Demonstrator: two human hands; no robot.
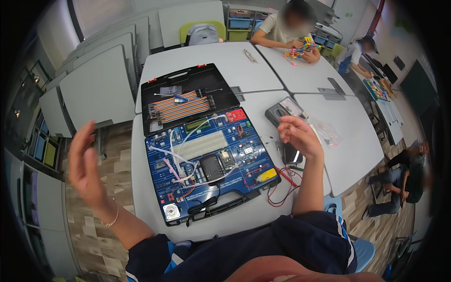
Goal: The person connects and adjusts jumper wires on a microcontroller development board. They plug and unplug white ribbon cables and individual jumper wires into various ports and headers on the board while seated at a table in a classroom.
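An electronics kit case lies open before me, with a blue circuit board (197, 190) holding a white breadboard (197, 143), modules and wires. Its black lid (216, 80) holds orange ribbon jumper wires (181, 109). My left hand (89, 167) is raised left of the case, fingers apart, holding nothing, slightly blurred. My right hand (300, 138) is raised at the case's right, fingers loosely bent and apart, holding nothing, nearest a multimeter (284, 108) and a dark phone (292, 155). Red and black probe leads (284, 183) lie beside the board.
White tables (347, 131) surround the kit, with small parts in a plastic bag (329, 134). Across, a person (277, 33) handles a colourful rod model (300, 51). Other people (357, 61) are at the right. Folded tables (89, 89) stand at the left, near a green chair (185, 33).
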